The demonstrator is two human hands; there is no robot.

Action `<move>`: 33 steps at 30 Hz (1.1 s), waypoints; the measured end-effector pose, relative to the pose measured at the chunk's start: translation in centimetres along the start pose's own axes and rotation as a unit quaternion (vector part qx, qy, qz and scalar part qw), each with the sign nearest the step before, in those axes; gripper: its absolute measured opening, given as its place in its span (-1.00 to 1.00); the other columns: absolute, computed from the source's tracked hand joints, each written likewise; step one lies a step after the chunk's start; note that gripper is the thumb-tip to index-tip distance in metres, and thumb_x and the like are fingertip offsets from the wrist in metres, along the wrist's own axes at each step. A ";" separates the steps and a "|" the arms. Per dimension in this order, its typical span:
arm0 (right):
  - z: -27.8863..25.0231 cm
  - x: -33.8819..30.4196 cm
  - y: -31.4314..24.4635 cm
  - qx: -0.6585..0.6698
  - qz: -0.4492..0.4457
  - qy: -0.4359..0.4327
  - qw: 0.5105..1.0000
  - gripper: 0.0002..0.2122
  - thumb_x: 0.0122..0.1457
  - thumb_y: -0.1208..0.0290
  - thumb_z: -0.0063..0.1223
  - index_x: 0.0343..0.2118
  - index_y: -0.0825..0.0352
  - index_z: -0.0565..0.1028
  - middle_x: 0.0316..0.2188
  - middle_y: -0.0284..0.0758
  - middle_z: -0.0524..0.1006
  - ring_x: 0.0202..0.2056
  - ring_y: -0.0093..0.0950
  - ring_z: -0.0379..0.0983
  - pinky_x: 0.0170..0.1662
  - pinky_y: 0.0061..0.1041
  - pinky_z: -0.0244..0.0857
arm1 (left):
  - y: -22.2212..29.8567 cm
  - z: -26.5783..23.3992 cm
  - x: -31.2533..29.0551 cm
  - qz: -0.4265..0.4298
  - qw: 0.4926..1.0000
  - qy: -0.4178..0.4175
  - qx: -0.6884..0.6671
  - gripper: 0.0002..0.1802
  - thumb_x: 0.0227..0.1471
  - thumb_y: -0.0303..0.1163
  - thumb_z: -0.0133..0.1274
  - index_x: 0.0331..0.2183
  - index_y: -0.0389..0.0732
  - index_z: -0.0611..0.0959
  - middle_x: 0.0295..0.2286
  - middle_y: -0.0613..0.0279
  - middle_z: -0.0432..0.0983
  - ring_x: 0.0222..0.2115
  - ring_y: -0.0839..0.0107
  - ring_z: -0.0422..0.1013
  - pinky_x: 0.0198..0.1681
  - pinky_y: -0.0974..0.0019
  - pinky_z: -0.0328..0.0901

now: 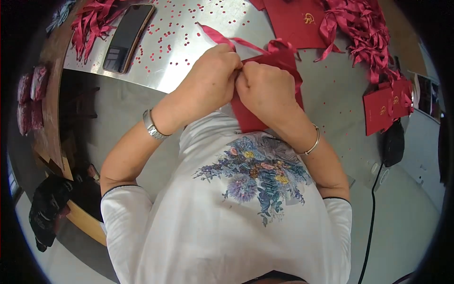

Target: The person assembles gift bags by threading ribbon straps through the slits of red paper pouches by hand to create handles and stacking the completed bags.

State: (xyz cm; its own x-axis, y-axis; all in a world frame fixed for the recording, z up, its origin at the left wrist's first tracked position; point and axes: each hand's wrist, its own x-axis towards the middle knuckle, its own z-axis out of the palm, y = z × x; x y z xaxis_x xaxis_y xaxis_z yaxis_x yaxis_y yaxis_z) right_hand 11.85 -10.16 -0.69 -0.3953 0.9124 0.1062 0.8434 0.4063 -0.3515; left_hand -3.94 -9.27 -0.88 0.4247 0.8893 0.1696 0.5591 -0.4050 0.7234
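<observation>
Both my hands meet over a small dark-red paper bag [246, 113], held just in front of my shirt at the table's near edge. My left hand [215, 71] is closed in a pinch at the bag's upper left corner. A red ribbon [213, 34] runs out from behind its knuckles, one pointed end lying toward the far left and another stretch reaching right to the bag. My right hand [267, 87] is curled into a fist against the bag's upper part, its thumb and fingertips touching those of the left. The fingertips largely hide what is pinched between them.
A phone [127, 40] and loose red ribbons [97, 21] lie at the far left of the metal table, among scattered red paper dots [165, 35]. Far right hold a large ribbon heap [362, 33] and a red bag [295, 23]. More red bags [383, 111] stand right, above a black cable [372, 213].
</observation>
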 end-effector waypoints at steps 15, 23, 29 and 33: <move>1.1 -3.0 0.3 0.045 -0.070 0.149 0.985 -0.82 0.04 0.42 0.09 -0.61 0.25 0.34 -0.70 -0.31 0.41 -0.62 -0.35 0.44 -0.58 -0.39 0.32 | -1.0 -3.0 4.5 0.003 0.956 -0.292 -0.037 -0.89 -0.10 -0.62 0.07 -0.41 -0.36 0.62 -0.45 0.04 0.51 -0.42 0.20 0.45 -0.31 0.26 0.35; -0.8 -4.4 0.7 -0.018 -0.078 0.101 0.992 -0.87 0.04 0.37 0.15 -0.51 0.22 0.42 -0.63 -0.40 0.42 -0.54 -0.46 0.46 -0.53 -0.46 0.30 | -0.7 -2.3 3.3 0.067 0.969 -0.214 0.100 -0.98 -0.02 -0.49 0.06 -0.45 -0.21 0.56 -0.42 0.16 0.43 -0.39 0.09 0.42 -0.35 0.13 0.31; -1.9 -7.5 3.5 -0.007 -0.184 0.173 0.968 -0.78 0.02 0.40 0.14 -0.24 0.26 0.53 -0.43 -0.44 0.50 -0.37 -0.48 0.43 -0.23 -0.39 0.26 | -0.8 -2.1 3.4 0.063 0.966 -0.211 0.135 -0.98 -0.01 -0.49 0.06 -0.46 -0.20 0.57 -0.41 0.18 0.44 -0.40 0.10 0.44 -0.37 0.14 0.34; -0.7 -9.4 4.4 0.033 -0.015 0.193 0.981 -0.28 -0.05 0.16 0.26 0.14 0.42 0.24 0.15 -0.03 0.23 0.13 -0.06 0.19 0.20 -0.01 -0.04 | -1.1 -1.7 3.1 0.052 0.968 -0.205 0.133 -0.99 -0.02 -0.50 0.06 -0.45 -0.20 0.57 -0.41 0.18 0.44 -0.40 0.11 0.44 -0.37 0.14 0.34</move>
State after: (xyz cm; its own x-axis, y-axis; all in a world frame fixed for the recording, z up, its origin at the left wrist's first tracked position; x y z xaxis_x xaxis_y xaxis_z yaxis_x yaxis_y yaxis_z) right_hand 19.52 -16.88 -2.61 -0.2416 0.8565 0.4561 0.8032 0.4403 -0.4013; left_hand -4.45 -5.70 0.02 0.7052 0.7036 -0.0875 0.6385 -0.5765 0.5100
